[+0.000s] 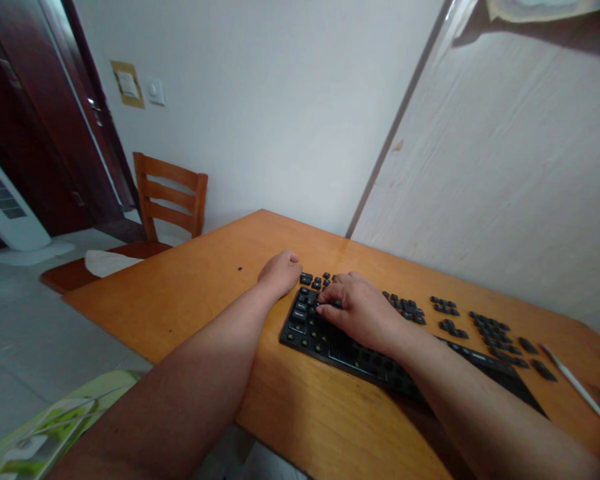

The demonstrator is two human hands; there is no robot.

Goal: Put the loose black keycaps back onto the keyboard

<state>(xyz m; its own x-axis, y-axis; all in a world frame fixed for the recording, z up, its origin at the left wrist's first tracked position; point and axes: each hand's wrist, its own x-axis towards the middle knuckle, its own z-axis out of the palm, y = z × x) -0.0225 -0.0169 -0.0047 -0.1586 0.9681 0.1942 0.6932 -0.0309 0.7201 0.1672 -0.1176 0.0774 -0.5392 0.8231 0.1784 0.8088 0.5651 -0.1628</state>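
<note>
A black keyboard [350, 357] lies on the wooden table, with keycaps on its left end and bare key positions over much of the rest. My right hand [357, 307] is over its left part, thumb and forefinger closing on a small black keycap that their tips mostly hide. My left hand [281, 272] rests on the table just beyond the keyboard's left end, fingers curled; what they may hold is hidden. Beside it sit loose keycaps [306, 278], some partly behind my right hand.
Several groups of loose keycaps [493, 331] lie along the table's [205, 287] right side. A white stick-like tool [577, 383] lies at far right. One tiny dark piece [239, 269] is left of my hand. A wooden chair [173, 193] stands past the left edge; a wall [280, 120] backs the table.
</note>
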